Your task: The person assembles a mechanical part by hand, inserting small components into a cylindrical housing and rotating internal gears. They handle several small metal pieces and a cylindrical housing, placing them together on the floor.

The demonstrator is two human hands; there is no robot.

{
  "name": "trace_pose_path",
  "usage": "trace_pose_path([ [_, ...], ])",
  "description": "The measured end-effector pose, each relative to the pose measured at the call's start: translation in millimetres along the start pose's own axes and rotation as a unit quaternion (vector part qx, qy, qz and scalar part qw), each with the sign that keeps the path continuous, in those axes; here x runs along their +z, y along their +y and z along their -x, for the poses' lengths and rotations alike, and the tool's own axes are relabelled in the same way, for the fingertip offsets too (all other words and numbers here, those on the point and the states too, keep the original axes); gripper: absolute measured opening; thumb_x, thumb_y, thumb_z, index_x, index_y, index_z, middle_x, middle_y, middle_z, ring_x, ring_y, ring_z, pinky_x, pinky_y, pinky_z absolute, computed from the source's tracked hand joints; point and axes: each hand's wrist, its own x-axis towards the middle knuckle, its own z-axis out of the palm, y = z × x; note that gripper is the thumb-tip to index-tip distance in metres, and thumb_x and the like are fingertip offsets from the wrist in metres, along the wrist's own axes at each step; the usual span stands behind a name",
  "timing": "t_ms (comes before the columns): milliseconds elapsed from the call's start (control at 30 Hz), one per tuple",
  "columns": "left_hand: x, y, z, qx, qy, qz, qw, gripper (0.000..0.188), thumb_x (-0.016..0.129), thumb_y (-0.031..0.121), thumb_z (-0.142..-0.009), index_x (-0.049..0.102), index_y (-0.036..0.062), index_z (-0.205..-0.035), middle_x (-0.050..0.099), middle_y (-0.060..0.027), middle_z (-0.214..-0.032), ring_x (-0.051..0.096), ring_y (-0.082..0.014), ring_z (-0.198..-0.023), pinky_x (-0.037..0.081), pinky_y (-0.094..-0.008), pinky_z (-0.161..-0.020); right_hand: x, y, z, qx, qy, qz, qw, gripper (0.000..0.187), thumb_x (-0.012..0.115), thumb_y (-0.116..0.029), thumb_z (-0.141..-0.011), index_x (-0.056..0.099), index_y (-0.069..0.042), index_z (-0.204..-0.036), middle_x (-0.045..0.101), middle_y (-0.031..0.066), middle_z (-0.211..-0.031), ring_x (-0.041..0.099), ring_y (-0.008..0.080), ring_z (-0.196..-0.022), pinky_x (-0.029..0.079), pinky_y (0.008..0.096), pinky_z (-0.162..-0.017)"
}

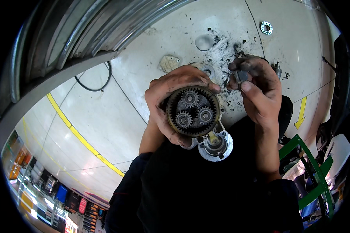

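The left hand (159, 97), smudged with dark grime, curls around a round dark metal gear housing (171, 125), fingers bent over its far rim and thumb beneath, closed firmly against its outer wall. The housing sits in front of the person's torso, its open face showing a toothed inner ring with three small grey steel gears (190, 99) inside. Beside its lower edge is a silvery round metal end piece (226, 153) with a yellowish lever (213, 137). The right hand (263, 87), raised just to the right and apart from the housing, pinches a small grey metal piece (242, 75) between thumb and bent fingertips. Beyond, a flat grey metal disc (204, 42) lies on the pale tiled floor (159, 39) near black crumbs (237, 47)
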Motion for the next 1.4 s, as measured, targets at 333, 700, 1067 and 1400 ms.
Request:
trace_pose_path([
  [333, 11.7, 5.4, 2.0, -0.022, 0.068, 0.050, 0.996, 0.098, 0.093, 0.044, -0.048, 0.054, -0.0195, -0.112, 0.057, -0.0345, -0.106, 0.067, -0.0439, -0.086, 0.058, -0.0471, -0.070, 7.9, -15.6, 3.9, -0.082, -0.041, -0.014, 0.996, 0.033, 0.067, 0.003, -0.080, 0.056, 0.006, -0.111, 0.059, 0.0236, -0.108, 0.064, 0.0249, -0.095, 0.053, 0.0372, -0.084],
  [700, 9.3, 7.5, 1.1, -0.006, 0.065, 0.002, 0.998, 0.096, 0.091, 0.047, -0.052, 0.055, -0.0189, -0.112, 0.057, -0.0353, -0.104, 0.067, -0.0433, -0.086, 0.058, -0.0479, -0.072, 12.7, -23.3, 8.2, -0.077, -0.060, -0.031, 0.995, 0.036, 0.071, 0.007, -0.076, 0.059, 0.014, -0.110, 0.062, 0.0247, -0.108, 0.066, 0.0294, -0.102, 0.056, 0.0385, -0.087],
  [1067, 26.1, 30.3, -0.3, -0.266, 0.141, -0.005, 0.954, 0.097, 0.072, 0.068, -0.061, 0.057, -0.0126, -0.112, 0.065, -0.0202, -0.100, 0.067, -0.0283, -0.091, 0.053, -0.0377, -0.083, 23.4, -34.1, 13.4, -0.080, -0.076, 0.125, 0.986, 0.037, 0.079, -0.008, -0.072, 0.062, 0.007, -0.101, 0.062, 0.0231, -0.099, 0.066, 0.0271, -0.087, 0.056, 0.0360, -0.076],
  [1400, 39.5, 39.9, 2.6, -0.391, 0.200, 0.085, 0.895, 0.091, 0.070, 0.064, -0.061, 0.058, -0.0108, -0.110, 0.063, -0.0165, -0.103, 0.063, -0.0236, -0.094, 0.048, -0.0326, -0.085, 26.2, -35.2, 15.3, -0.041, -0.062, 0.036, 0.997, 0.026, 0.071, 0.006, -0.075, 0.064, 0.009, -0.100, 0.062, 0.0214, -0.101, 0.066, 0.0221, -0.091, 0.054, 0.0304, -0.081],
])
